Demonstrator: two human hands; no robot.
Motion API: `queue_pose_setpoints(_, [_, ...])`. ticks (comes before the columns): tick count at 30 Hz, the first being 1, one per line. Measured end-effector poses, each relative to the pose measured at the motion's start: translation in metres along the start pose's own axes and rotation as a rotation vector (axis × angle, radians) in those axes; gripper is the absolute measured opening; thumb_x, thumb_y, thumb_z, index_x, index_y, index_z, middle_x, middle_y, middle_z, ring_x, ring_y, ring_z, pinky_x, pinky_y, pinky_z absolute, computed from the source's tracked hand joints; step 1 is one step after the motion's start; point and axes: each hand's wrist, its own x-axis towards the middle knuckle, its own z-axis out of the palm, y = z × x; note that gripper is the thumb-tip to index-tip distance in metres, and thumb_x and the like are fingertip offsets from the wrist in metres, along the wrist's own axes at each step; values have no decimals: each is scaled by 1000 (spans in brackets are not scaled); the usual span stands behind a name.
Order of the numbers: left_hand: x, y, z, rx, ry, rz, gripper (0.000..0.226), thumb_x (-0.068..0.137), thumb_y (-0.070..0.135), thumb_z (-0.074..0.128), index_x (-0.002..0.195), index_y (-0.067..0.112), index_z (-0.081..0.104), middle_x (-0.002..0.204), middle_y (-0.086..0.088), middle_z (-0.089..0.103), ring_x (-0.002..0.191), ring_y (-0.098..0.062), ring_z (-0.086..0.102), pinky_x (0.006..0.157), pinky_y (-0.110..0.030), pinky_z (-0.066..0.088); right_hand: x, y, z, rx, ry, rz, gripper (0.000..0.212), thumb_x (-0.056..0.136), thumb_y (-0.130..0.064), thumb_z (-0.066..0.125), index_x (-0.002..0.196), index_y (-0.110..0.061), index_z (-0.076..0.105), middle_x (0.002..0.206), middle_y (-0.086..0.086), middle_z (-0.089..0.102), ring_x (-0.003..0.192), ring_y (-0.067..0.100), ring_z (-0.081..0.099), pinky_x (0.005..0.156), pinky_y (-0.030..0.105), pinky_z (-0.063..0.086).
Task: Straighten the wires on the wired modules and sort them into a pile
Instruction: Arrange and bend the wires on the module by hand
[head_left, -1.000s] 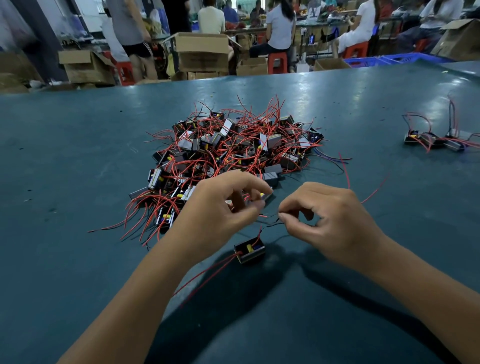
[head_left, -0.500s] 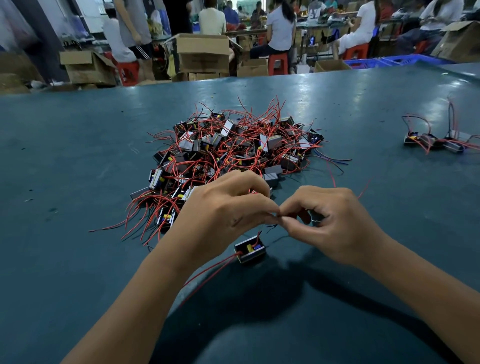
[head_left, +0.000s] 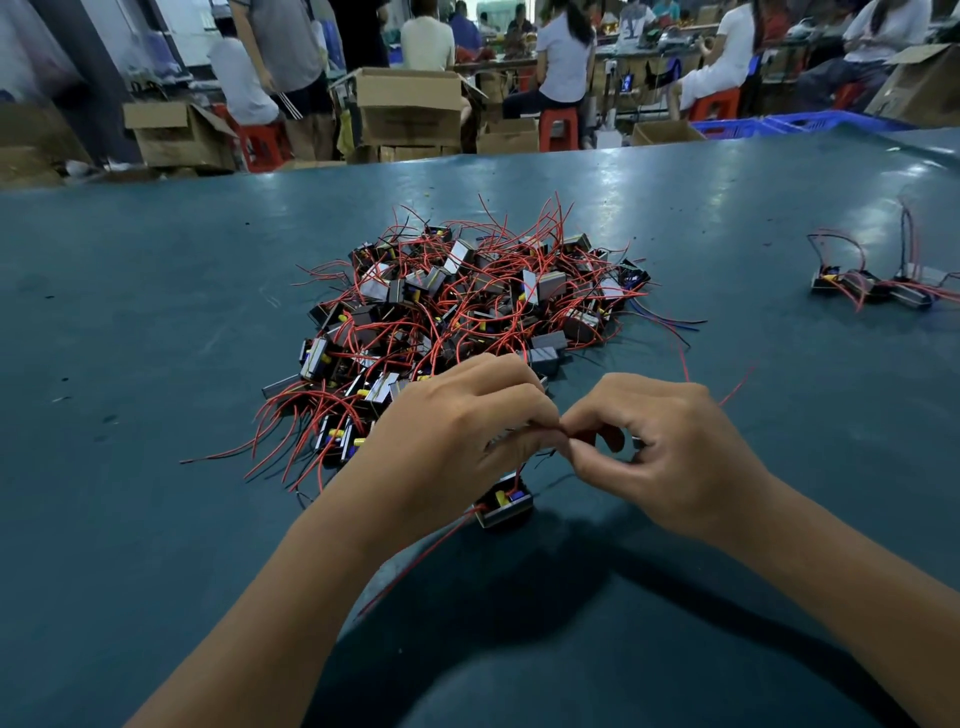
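A big heap of small black wired modules (head_left: 467, 306) with tangled red wires lies in the middle of the teal table (head_left: 130, 364). In front of it my left hand (head_left: 457, 436) and my right hand (head_left: 670, 457) meet fingertip to fingertip, both pinching a thin red wire. A module seems to sit inside my right hand, mostly hidden, with two red wire ends (head_left: 732, 387) poking out behind it. One loose module (head_left: 504, 504) rests on the table under my left hand, its red wire trailing toward me. A small group of sorted modules (head_left: 872, 286) lies at the right.
Beyond the table's far edge stand cardboard boxes (head_left: 410, 104), red stools and several people at other benches. A blue crate (head_left: 779, 124) sits at the back right.
My hands were a little apart a second ago. They have come together, and now both fingertips pinch the same red wire. The loose module below has not moved.
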Motion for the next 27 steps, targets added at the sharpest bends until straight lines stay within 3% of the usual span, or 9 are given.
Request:
queue_pose_setpoints(3, [1,4,1,-67,-23,-98,11,95,21,67,93,10,70,92,2,60,82,-14,57,67,-37,49,0,-1,0,-2,27,31,5,81,-14,70,83,-17,73,77,-19,60,72,-7,53,69,11,40])
queue_pose_setpoints(7, [-1,8,2,-247,-48,-313,9,95,19,68,86,17,69,74,16,55,65,2,49,60,-10,34,-1,-3,1,13,47,61,10,82,-16,68,87,-21,75,77,-11,66,72,4,61,67,26,49])
queue_pose_setpoints(9, [-2,10,3,-454,-61,-499,16,95,21,68,79,16,70,62,14,52,52,-1,40,51,-13,30,-1,-4,2,-14,53,41,9,83,-15,68,87,-19,75,77,-9,66,72,6,60,66,29,50])
queue_pose_setpoints(12, [1,16,5,-927,-52,-857,25,94,16,67,70,10,69,63,-9,46,49,-12,30,44,-23,24,0,-3,3,-69,65,-12,6,84,-13,68,84,-14,74,76,-7,65,71,8,57,66,27,48])
queue_pose_setpoints(14, [2,18,4,-1009,-33,-912,27,94,16,65,68,14,71,61,-3,53,47,-11,35,41,-22,30,0,-3,3,-78,65,-26,5,85,-13,68,82,-13,72,75,-8,63,71,6,54,67,24,46])
queue_pose_setpoints(17, [-1,13,2,-538,28,-653,19,94,25,69,76,19,70,61,10,58,49,-11,46,48,-23,40,-1,0,2,-40,47,6,5,85,-13,69,80,-15,70,75,-12,61,71,-1,51,68,18,42])
queue_pose_setpoints(19, [0,10,-2,-280,87,-423,3,91,24,73,90,22,71,77,12,61,61,-8,52,57,-15,41,-1,1,1,-6,46,34,6,84,-12,70,80,-16,70,75,-14,61,71,-4,52,70,12,40])
queue_pose_setpoints(21, [1,7,-5,-136,114,-228,7,89,16,74,96,17,73,91,9,60,72,-7,53,65,-14,41,-1,1,1,46,58,57,8,82,-9,70,79,-16,70,75,-14,63,71,-5,55,69,7,38])
queue_pose_setpoints(27, [-2,0,-4,168,134,32,9,90,21,73,95,16,79,99,-1,67,83,-24,59,70,-41,49,-1,1,-1,143,38,78,11,82,-5,72,79,-15,70,72,-22,62,69,-5,58,67,4,37])
